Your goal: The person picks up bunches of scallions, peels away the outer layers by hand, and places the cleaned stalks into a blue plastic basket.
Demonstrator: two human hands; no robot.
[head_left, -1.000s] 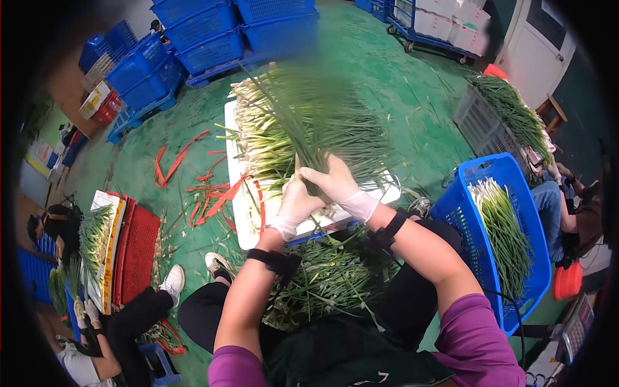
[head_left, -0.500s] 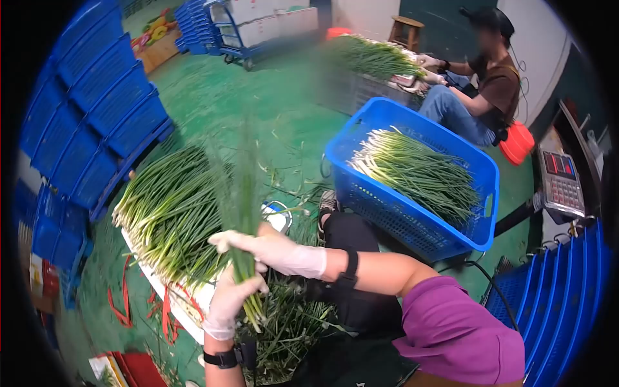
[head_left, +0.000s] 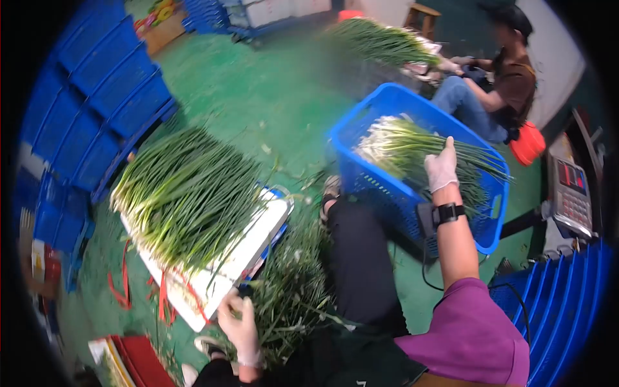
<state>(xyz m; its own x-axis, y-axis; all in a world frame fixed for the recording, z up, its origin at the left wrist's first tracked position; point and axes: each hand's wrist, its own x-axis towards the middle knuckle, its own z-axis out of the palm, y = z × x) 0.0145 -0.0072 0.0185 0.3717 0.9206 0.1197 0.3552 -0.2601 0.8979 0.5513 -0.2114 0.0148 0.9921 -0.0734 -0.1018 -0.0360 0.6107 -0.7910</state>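
My right hand (head_left: pixel 442 166), in a whitish glove, is closed on a bunch of green onions (head_left: pixel 467 149) over the blue basket (head_left: pixel 412 195), which holds more green onions. The white root ends of the bunch point left. At the lower middle, my left hand (head_left: pixel 239 322), also gloved, has its fingers apart and holds nothing, beside the front edge of a white board (head_left: pixel 258 235). A large pile of green onions (head_left: pixel 187 193) lies on that board.
Blue crates (head_left: pixel 97 97) stand stacked at the left. A co-worker (head_left: pixel 509 84) sits at the upper right beside another onion pile (head_left: pixel 380 44). A scale (head_left: pixel 572 197) stands at the right. Loose leaves (head_left: pixel 290 290) lie beside my leg.
Both hands were on an upright bunch above the board's near edge. My right hand has carried it right, over the basket; my left hand has let go and moved down.
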